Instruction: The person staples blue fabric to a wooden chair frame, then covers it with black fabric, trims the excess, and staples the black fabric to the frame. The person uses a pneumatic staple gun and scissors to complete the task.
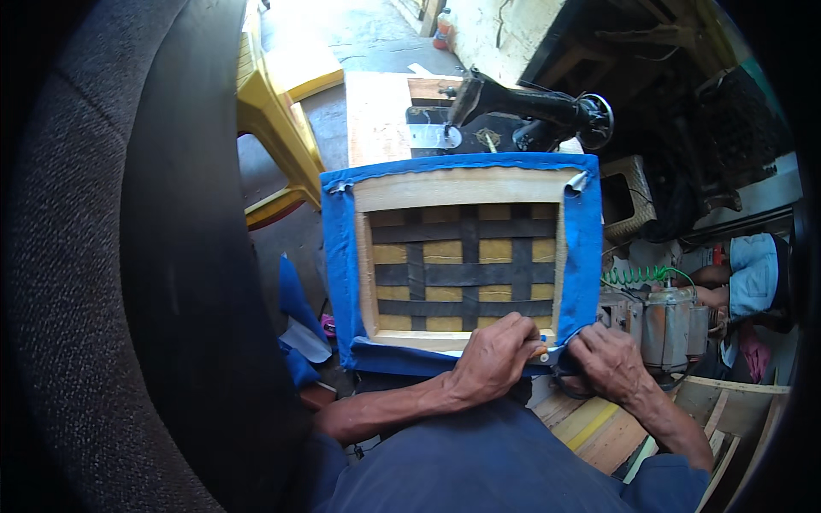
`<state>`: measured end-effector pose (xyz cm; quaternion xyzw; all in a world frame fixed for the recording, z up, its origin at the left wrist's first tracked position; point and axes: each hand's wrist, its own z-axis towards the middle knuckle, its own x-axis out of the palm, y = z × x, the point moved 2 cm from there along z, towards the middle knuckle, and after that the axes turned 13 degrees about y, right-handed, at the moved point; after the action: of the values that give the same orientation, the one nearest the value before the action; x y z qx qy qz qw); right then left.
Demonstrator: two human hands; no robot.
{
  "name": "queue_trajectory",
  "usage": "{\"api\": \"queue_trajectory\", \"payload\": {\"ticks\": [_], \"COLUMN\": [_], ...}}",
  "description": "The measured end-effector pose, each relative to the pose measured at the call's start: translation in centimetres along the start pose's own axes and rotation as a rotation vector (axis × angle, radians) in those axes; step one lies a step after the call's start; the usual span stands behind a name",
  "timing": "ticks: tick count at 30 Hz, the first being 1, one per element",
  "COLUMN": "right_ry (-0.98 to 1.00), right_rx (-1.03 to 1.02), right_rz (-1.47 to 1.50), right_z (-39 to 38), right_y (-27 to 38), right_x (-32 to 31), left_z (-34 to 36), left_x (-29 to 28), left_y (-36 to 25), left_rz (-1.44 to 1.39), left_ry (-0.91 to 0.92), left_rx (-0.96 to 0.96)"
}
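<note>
A wooden seat frame (445,190) lies underside up before me, with blue fabric (340,265) wrapped over its edges. Dark woven straps (470,275) cross its opening, and yellowish padding (496,250) shows between them. My left hand (498,355) rests at the near edge, close to the right corner, its fingers closed on a small object (540,349) with orange and blue parts, too hidden to name. At the near right corner my right hand (607,357) pinches the fabric. At the far right corner a fold of fabric (578,182) shows its pale underside.
Beyond the frame stands a black sewing machine (530,107) on a wooden table (376,115). To the left are a yellow plastic chair (286,128) and blue fabric scraps (295,291). A compressor-like tank (667,329) with a green coiled hose (637,274) sits right, near another person (753,278).
</note>
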<state>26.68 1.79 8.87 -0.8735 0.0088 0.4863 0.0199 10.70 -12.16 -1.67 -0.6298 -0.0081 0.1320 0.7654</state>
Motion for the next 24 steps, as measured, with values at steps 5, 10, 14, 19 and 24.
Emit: {"api": "queue_trajectory", "payload": {"ticks": [5,10,14,19,24], "right_ry": [-0.031,-0.092,0.158,0.095,-0.147], "right_rx": [-0.041,-0.07,-0.028,-0.129,-0.175], "right_rz": [0.061,0.213,0.403,0.631,0.046], "right_z": [4.7,13.4,15.6,14.3,13.1], "right_y": [3.0,9.5,11.3,8.5,10.1], "right_x": [0.2,3.0,2.1,6.6,0.6], "left_z": [-0.3,-0.3,-0.7,-4.6,-13.8], "left_x": [-1.4,-2.8,-3.9,-8.4,-12.0], "left_y": [-1.8,-5.5,-7.4,-4.2,1.0], "left_rz": [-0.054,0.13,-0.002,0.12,0.673], "left_ry": [-0.207,-0.367,-0.427,-0.411,-0.119], "left_rx": [0.078,0.182,0.264,0.157,-0.365]}}
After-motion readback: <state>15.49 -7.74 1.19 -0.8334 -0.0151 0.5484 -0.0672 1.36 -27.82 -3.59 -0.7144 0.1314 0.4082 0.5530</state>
